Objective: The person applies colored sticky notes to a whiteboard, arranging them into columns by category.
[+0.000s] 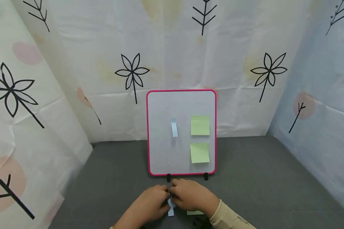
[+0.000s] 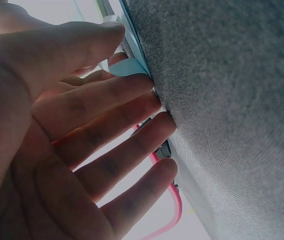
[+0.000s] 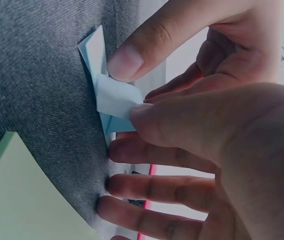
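Note:
Both hands meet low over the grey table in the head view, around a blue paper strip (image 1: 170,210). With thumb and finger, my right hand (image 1: 193,195) pinches the lifted, bent-over end of this strip (image 3: 117,95); its other fingers extend along the cloth. My left hand (image 1: 152,203) is on the other side, its thumb tip right at the strip's edge. In the left wrist view, the left fingers (image 2: 114,120) are nearly straight and spread at the table, with a gap between thumb and index, and the pale blue paper (image 2: 128,67) shows behind the index.
A pink-framed whiteboard (image 1: 163,105) stands upright behind the hands on black feet (image 1: 206,176). It carries a blue strip (image 1: 174,128) and two green sticky notes, one upper (image 1: 200,125), one lower (image 1: 200,153). More green paper (image 3: 27,195) lies beside the right hand.

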Tool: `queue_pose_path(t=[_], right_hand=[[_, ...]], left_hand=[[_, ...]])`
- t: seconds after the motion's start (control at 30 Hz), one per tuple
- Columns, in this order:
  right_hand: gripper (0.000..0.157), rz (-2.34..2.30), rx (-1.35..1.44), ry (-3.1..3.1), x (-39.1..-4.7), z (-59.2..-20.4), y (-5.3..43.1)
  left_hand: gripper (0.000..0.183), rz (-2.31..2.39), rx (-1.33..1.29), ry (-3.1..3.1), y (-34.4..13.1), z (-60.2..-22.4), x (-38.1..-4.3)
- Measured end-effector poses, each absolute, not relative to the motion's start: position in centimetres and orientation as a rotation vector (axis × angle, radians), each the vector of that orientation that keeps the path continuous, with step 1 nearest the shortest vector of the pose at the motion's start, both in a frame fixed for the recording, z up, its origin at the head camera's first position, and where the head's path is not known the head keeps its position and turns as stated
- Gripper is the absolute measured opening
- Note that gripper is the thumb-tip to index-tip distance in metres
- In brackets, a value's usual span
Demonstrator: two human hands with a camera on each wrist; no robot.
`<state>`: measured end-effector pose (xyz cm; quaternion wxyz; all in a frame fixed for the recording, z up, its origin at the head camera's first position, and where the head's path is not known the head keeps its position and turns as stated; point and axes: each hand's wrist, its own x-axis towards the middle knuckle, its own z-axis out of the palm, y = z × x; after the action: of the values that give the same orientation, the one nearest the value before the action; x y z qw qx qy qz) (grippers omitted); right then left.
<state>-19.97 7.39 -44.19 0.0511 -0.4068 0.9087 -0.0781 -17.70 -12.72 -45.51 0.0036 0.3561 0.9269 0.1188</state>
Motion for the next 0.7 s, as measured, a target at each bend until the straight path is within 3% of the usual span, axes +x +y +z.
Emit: queue_pose_path(t=[0.1, 0.37, 0.7], right_hand=[[0.002, -0.234, -1.227, 2.741, -19.95, -44.0, 7.53], [0.032, -0.181, -1.225, 2.701, -20.15, -43.63, 7.71], [0.013, -0.223, -1.21, 2.705, -20.36, -43.52, 7.83]], left_hand=[[0.013, 0.382, 1.114, 2.903, -12.75, -45.56, -17.69], [0.021, 0.394, 1.116, 2.904, -12.78, -45.52, -17.72], [0.02, 0.422, 1.119, 2.935, -12.79, -45.7, -17.54]])
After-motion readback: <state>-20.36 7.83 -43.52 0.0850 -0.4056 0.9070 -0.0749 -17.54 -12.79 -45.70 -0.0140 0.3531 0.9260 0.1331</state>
